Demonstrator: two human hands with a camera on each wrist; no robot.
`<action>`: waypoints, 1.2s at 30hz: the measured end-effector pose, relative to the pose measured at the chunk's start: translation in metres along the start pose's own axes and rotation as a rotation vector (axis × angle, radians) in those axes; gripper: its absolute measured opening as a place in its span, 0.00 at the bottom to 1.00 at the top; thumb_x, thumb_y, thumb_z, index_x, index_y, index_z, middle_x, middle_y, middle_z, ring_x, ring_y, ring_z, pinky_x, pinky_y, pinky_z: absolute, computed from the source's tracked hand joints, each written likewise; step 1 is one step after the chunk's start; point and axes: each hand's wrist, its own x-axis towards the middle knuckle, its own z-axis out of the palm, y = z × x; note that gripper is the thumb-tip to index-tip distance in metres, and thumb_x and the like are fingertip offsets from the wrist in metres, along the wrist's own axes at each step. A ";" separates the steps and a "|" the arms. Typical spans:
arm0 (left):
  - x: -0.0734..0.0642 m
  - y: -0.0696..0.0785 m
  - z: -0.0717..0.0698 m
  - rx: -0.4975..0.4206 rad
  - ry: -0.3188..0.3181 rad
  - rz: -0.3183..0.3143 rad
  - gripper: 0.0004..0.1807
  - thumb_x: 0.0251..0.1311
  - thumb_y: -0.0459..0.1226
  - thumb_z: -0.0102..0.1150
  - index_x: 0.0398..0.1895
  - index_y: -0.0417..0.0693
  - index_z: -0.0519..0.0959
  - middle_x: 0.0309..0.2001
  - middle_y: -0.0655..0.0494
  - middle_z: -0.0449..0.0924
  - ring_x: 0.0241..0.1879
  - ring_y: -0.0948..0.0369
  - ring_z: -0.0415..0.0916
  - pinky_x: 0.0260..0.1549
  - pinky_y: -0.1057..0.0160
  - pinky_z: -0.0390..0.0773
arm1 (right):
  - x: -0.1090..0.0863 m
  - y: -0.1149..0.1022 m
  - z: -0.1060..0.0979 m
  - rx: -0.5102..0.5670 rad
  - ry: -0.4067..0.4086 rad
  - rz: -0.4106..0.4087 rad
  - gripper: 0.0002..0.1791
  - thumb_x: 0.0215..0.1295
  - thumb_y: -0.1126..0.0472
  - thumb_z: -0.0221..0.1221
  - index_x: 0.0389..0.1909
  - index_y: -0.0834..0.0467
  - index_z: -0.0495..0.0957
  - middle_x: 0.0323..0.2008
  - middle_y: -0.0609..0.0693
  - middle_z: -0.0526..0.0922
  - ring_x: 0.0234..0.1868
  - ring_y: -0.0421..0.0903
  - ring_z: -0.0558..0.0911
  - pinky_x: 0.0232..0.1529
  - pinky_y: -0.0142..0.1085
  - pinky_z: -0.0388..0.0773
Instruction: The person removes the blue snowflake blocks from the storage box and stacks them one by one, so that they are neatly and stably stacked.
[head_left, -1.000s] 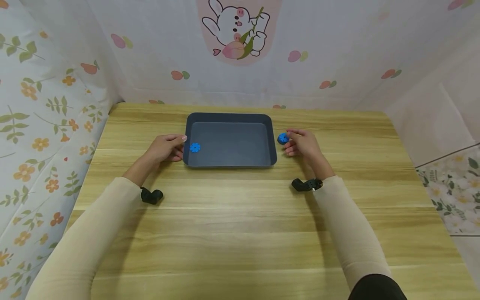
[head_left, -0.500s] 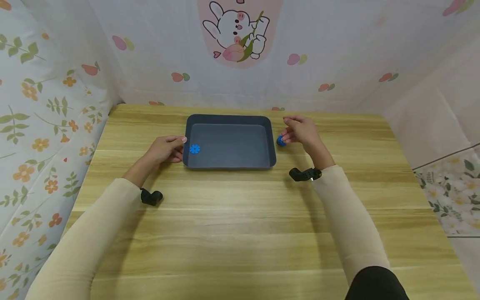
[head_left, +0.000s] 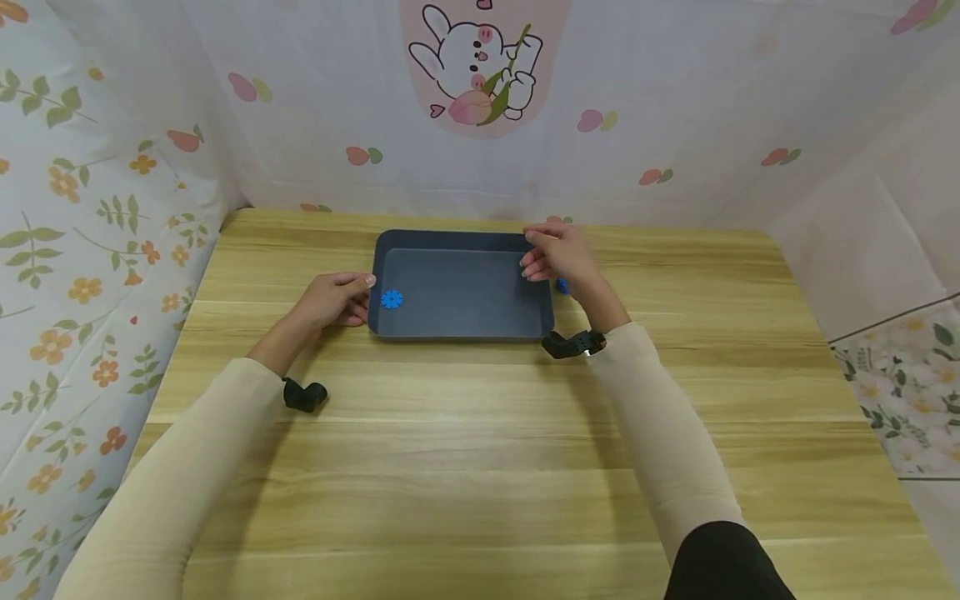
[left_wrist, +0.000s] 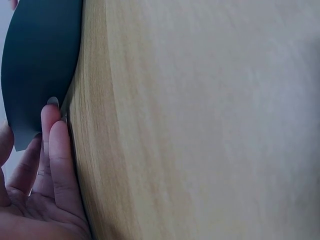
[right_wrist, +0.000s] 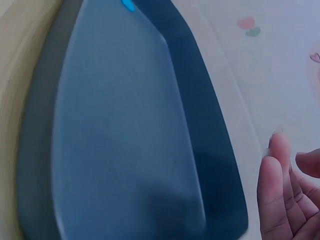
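A dark grey rectangular tray (head_left: 461, 292) sits towards the back of the wooden table. My left hand (head_left: 330, 300) grips its left wall, thumb on the rim and fingers along the outside; in the left wrist view those fingers (left_wrist: 62, 165) lie against the tray's outer side. Inside the tray, near that end, lies a flat blue notched disc (head_left: 392, 299). Over the tray's right rim hovers my right hand (head_left: 558, 254), fingers loosely bent, thumb near the index finger. I cannot tell whether something small is between them. More blue (head_left: 562, 286) shows on the table, partly hidden behind this hand.
The wooden table (head_left: 450, 467) stretches in front of the tray. A printed white curtain (head_left: 300, 108) hangs right behind its back edge, and a floral cloth (head_left: 90, 292) hangs at the left. Each wrist bears a black camera mount (head_left: 303, 396).
My right hand has risen from the blue discs at the tray's right and moved left, over the rim. The left hand, tray and disc inside have stayed in place.
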 end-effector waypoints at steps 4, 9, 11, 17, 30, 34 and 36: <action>0.003 -0.002 -0.002 -0.009 -0.007 -0.006 0.30 0.71 0.51 0.51 0.69 0.44 0.68 0.31 0.58 0.78 0.27 0.66 0.80 0.31 0.68 0.83 | 0.003 -0.001 0.018 0.017 -0.030 -0.023 0.19 0.74 0.57 0.53 0.61 0.61 0.73 0.19 0.51 0.82 0.17 0.43 0.82 0.24 0.37 0.83; 0.003 -0.002 -0.002 -0.010 -0.014 -0.008 0.30 0.70 0.51 0.51 0.70 0.45 0.67 0.32 0.58 0.78 0.27 0.67 0.80 0.31 0.69 0.83 | 0.007 -0.004 0.037 0.037 -0.057 -0.036 0.19 0.74 0.58 0.53 0.60 0.62 0.74 0.19 0.51 0.81 0.16 0.43 0.82 0.25 0.40 0.84; 0.002 -0.002 -0.001 -0.008 -0.015 -0.006 0.31 0.70 0.52 0.51 0.70 0.46 0.67 0.32 0.58 0.78 0.27 0.67 0.79 0.31 0.69 0.83 | 0.008 -0.005 0.043 0.030 -0.071 -0.039 0.20 0.74 0.58 0.53 0.61 0.63 0.73 0.19 0.51 0.81 0.17 0.43 0.82 0.28 0.44 0.84; 0.000 -0.002 0.001 0.001 0.008 0.009 0.32 0.68 0.55 0.53 0.68 0.45 0.69 0.32 0.58 0.78 0.27 0.67 0.79 0.31 0.70 0.83 | 0.012 -0.006 0.061 0.017 -0.110 -0.025 0.21 0.74 0.56 0.53 0.62 0.62 0.73 0.20 0.52 0.81 0.18 0.44 0.83 0.34 0.49 0.84; 0.000 0.000 0.000 0.017 0.008 0.003 0.32 0.68 0.54 0.52 0.66 0.43 0.70 0.31 0.58 0.78 0.27 0.67 0.79 0.30 0.69 0.83 | 0.012 0.007 0.096 0.009 -0.192 -0.015 0.19 0.73 0.58 0.54 0.60 0.62 0.75 0.21 0.53 0.82 0.17 0.44 0.81 0.31 0.48 0.84; 0.000 0.000 0.000 0.026 0.014 0.002 0.32 0.68 0.55 0.52 0.66 0.44 0.71 0.32 0.58 0.78 0.27 0.67 0.79 0.30 0.69 0.83 | 0.012 0.013 0.107 0.021 -0.206 0.009 0.18 0.72 0.59 0.55 0.59 0.62 0.76 0.19 0.53 0.81 0.15 0.44 0.81 0.26 0.43 0.84; 0.000 0.000 0.001 0.027 0.022 0.000 0.32 0.68 0.55 0.52 0.66 0.43 0.71 0.32 0.57 0.78 0.27 0.67 0.79 0.30 0.69 0.83 | 0.012 0.016 0.113 0.030 -0.216 0.018 0.18 0.72 0.60 0.55 0.58 0.62 0.76 0.19 0.53 0.81 0.15 0.44 0.81 0.24 0.41 0.84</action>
